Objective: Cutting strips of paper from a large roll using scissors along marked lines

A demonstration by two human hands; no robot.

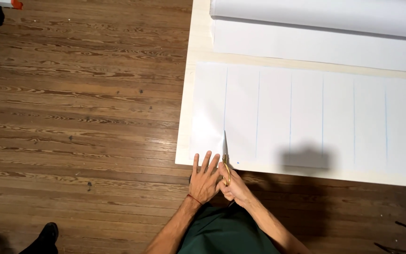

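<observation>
A long white paper sheet (306, 117) ruled with several thin blue vertical lines lies on a pale table (198, 47). My right hand (233, 188) grips gold-handled scissors (225, 160) at the table's near edge. The blades point away from me and sit on the leftmost blue line, in the paper's near edge. My left hand (204, 181) lies flat with fingers spread, its fingertips resting on the near left corner of the sheet, right beside the scissors.
A large white paper roll (320, 14) with an unrolled length (316, 44) lies across the far side of the table. Wooden plank floor (71, 117) spreads to the left. Dark shoes (48, 235) show at the lower left.
</observation>
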